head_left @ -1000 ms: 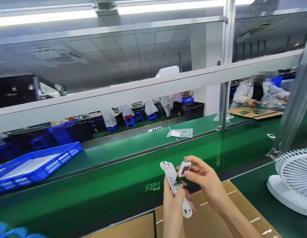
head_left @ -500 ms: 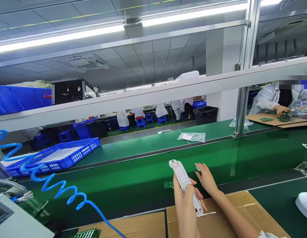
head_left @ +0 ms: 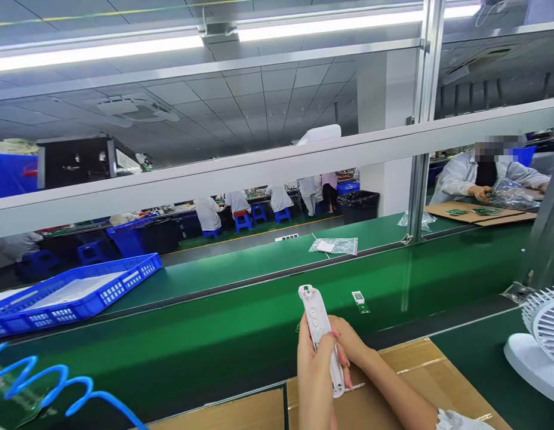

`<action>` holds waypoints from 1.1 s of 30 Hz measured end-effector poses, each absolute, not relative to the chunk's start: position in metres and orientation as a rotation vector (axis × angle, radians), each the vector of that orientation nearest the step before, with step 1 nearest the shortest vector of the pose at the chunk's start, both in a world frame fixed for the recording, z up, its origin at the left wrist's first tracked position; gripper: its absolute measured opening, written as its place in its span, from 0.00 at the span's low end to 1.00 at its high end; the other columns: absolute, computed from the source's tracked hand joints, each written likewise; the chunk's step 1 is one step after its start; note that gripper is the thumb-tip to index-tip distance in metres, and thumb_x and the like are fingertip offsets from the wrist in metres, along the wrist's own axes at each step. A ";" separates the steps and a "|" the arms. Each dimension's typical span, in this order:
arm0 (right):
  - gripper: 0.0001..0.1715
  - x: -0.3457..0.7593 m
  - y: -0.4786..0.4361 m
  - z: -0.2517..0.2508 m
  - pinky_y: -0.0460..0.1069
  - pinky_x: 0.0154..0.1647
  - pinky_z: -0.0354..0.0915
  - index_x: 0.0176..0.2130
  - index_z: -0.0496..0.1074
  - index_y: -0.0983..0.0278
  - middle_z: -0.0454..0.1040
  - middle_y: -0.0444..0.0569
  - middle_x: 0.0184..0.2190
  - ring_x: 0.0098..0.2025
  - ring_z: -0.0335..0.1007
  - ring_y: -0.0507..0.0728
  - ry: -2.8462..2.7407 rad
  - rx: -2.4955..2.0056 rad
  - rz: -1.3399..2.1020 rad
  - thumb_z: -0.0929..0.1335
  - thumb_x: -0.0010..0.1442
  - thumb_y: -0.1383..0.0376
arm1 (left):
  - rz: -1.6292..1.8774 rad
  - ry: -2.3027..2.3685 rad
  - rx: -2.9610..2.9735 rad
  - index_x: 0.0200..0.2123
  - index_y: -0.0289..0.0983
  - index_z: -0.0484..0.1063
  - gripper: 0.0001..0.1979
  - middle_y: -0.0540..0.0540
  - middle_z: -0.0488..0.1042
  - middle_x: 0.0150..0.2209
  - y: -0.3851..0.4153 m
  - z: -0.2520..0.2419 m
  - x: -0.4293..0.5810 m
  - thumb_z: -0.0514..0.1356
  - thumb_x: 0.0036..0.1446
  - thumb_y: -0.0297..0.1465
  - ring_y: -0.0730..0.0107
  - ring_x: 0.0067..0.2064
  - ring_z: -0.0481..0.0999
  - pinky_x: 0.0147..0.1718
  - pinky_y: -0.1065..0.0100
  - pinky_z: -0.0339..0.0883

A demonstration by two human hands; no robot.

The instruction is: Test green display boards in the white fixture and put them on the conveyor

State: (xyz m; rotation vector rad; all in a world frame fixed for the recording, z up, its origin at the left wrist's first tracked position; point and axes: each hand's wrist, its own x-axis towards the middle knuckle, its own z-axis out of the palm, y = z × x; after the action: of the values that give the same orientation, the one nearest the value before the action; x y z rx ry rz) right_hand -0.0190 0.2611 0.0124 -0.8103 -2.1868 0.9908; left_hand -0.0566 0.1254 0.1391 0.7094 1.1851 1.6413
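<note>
A long white plastic casing stands upright in front of me, above the brown cardboard sheet. My left hand is wrapped round its lower half. My right hand reaches in from the right, fingers curled on the casing's right side. A small green circuit board with a white display lies on the green conveyor belt just beyond my hands. Another green piece shows only as a sliver behind the casing.
A blue plastic tray rests at the left on the far belt. A blue coiled hose hangs at lower left. A white fan stands at right. A clear bag lies further back. A person in white works at far right.
My right hand set the small board with the display down on the belt, then came back to the casing. The casing's empty inner side showed at first; its buttoned face shows now.
</note>
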 end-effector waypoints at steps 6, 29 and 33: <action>0.16 -0.023 0.267 0.011 0.53 0.49 0.59 0.41 0.75 0.65 0.74 0.54 0.44 0.47 0.66 0.62 -2.210 -0.836 0.984 0.65 0.53 0.67 | 1.591 1.316 0.796 0.45 0.35 0.58 0.18 0.56 0.63 0.17 0.127 0.139 -0.065 0.55 0.51 0.36 0.78 0.13 0.57 0.10 0.76 0.54; 0.24 0.049 0.238 0.156 0.45 0.24 0.65 0.43 0.69 0.67 0.68 0.43 0.24 0.22 0.63 0.48 -1.349 -0.572 1.373 0.70 0.52 0.54 | 1.564 1.488 0.883 0.43 0.36 0.63 0.26 0.56 0.65 0.19 0.128 0.138 -0.090 0.65 0.44 0.41 0.81 0.12 0.58 0.10 0.76 0.54; 0.22 0.052 0.222 0.170 0.43 0.21 0.64 0.38 0.70 0.67 0.70 0.46 0.28 0.25 0.66 0.49 -1.347 -0.555 1.395 0.74 0.45 0.58 | 1.429 1.403 0.928 0.41 0.36 0.66 0.26 0.55 0.65 0.20 0.126 0.141 -0.085 0.68 0.41 0.42 0.82 0.12 0.57 0.10 0.77 0.53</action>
State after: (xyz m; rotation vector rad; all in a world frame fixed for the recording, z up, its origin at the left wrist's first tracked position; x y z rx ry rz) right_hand 0.0524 0.2222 0.1698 -0.5547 -1.3468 1.3954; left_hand -0.0846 0.1256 0.1408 0.9285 1.4034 1.4289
